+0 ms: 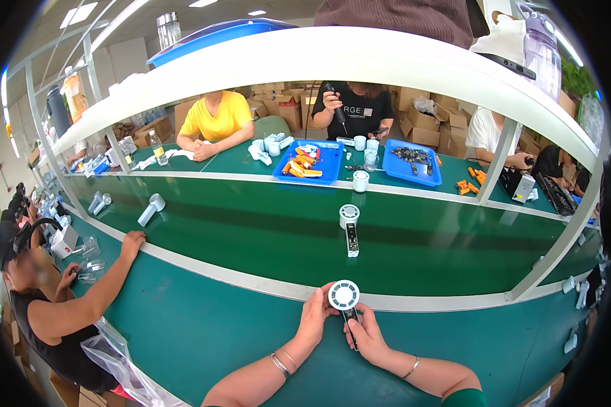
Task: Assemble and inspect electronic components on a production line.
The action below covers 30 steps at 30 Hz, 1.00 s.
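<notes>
A small handheld fan (344, 296) with a round white head and a dark inner handle is held up above the green bench. My right hand (370, 337) is closed round its handle, the thumb lying on the dark strip. On the other side my left hand (312, 316) rests its fingers against the fan's head and neck; its fingertips are partly hidden behind the head. Straight ahead on the green belt lies another fan (349, 228), its handle showing a dark board. Past that, at the belt's far edge, stands a white fan head (360, 181).
A metal rail (251, 277) divides my bench from the belt, and a white shelf (319, 57) arches above. Blue trays (309, 178) with orange parts and dark pieces (412, 163) stand opposite. At left a co-worker's arm (108, 288) reaches the rail near a loose fan (152, 209).
</notes>
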Tool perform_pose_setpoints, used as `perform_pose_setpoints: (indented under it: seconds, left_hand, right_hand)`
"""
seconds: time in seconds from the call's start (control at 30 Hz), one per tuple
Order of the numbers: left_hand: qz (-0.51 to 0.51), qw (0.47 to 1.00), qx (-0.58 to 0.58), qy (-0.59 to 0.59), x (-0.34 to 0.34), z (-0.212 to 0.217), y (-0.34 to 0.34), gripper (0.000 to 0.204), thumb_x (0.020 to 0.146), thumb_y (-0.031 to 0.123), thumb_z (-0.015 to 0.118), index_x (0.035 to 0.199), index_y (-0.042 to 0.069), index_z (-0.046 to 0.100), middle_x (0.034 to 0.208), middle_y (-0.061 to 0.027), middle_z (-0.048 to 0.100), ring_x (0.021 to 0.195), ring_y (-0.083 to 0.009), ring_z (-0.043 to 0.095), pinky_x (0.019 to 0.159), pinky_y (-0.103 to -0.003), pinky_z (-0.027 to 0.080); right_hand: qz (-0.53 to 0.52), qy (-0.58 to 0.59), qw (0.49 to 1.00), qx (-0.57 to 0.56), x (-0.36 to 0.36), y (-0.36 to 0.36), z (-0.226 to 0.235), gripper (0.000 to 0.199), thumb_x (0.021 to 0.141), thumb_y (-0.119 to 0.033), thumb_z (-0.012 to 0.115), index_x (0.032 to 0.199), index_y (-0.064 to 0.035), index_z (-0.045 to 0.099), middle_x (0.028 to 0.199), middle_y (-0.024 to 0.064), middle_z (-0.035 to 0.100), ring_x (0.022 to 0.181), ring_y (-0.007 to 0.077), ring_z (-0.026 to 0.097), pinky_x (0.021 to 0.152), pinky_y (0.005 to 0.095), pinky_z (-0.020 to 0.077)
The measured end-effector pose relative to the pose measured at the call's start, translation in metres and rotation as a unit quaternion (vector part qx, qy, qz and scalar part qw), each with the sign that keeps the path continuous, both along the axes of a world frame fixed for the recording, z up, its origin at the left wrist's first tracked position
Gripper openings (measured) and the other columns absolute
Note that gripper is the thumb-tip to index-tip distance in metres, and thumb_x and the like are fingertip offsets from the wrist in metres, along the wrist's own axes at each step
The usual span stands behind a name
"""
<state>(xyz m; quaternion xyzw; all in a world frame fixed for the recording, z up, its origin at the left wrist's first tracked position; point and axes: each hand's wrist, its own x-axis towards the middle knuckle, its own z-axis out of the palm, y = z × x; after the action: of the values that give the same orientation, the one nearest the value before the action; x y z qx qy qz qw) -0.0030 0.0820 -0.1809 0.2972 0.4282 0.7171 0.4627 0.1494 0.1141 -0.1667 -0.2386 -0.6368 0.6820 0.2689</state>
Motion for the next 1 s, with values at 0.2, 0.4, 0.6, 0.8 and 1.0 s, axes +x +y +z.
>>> perform_pose_setpoints:
  seconds: [0.2,0.4,0.6,0.8,1.0]
  left_hand:
    - [-0.001,1.000,0.002,0.005,0.000,0.002,0.000,0.057,0.099,0.044,0.027,0.128,-0.002,0.044,0.107,-0.0087,0.059,0.092,-0.0135,0.055,0.076,-0.027,0.044]
    - [-0.011,1.000,0.000,0.012,-0.002,0.004,0.000,0.057,0.099,0.043,0.027,0.126,-0.003,0.045,0.100,-0.0090,0.059,0.089,-0.0147,0.054,0.075,-0.028,0.044]
    - [-0.028,0.998,0.015,0.054,-0.001,-0.001,-0.002,0.056,0.098,0.043,0.033,0.133,0.000,0.037,0.098,-0.0092,0.058,0.090,-0.0149,0.054,0.076,-0.028,0.044]
    - [-0.042,0.986,0.055,0.149,0.006,0.008,-0.008,0.069,0.094,0.049,0.040,0.143,0.004,0.018,0.117,-0.0095,0.052,0.099,-0.0156,0.051,0.079,-0.029,0.043]
    - [-0.046,0.986,0.060,0.150,0.008,0.008,-0.007,0.064,0.096,0.039,0.041,0.143,0.003,0.017,0.119,-0.0105,0.050,0.097,-0.0149,0.051,0.077,-0.028,0.045]
  right_hand:
    - [-0.011,0.042,0.999,0.005,0.001,0.002,0.001,0.040,0.097,-0.018,0.041,0.129,-0.0041,0.022,0.086,0.0071,0.048,0.062,0.0088,0.047,0.051,0.0218,0.0420]
    - [-0.021,0.040,0.998,0.035,0.002,0.005,0.003,0.043,0.097,-0.019,0.040,0.133,-0.0054,0.019,0.090,0.0076,0.049,0.065,0.0098,0.048,0.053,0.0228,0.0428]
    - [-0.040,0.042,0.998,0.039,0.002,0.010,0.002,0.045,0.097,-0.019,0.041,0.134,-0.0049,0.018,0.089,0.0078,0.048,0.066,0.0101,0.048,0.053,0.0229,0.0429]
    - [-0.029,0.022,0.998,0.050,0.002,0.009,0.000,0.044,0.097,-0.019,0.041,0.133,-0.0043,0.020,0.088,0.0077,0.048,0.065,0.0099,0.048,0.052,0.0226,0.0424]
    - [-0.030,0.014,0.998,0.058,0.000,0.011,-0.002,0.042,0.095,-0.014,0.042,0.131,-0.0034,0.022,0.086,0.0067,0.048,0.063,0.0090,0.047,0.052,0.0223,0.0412]
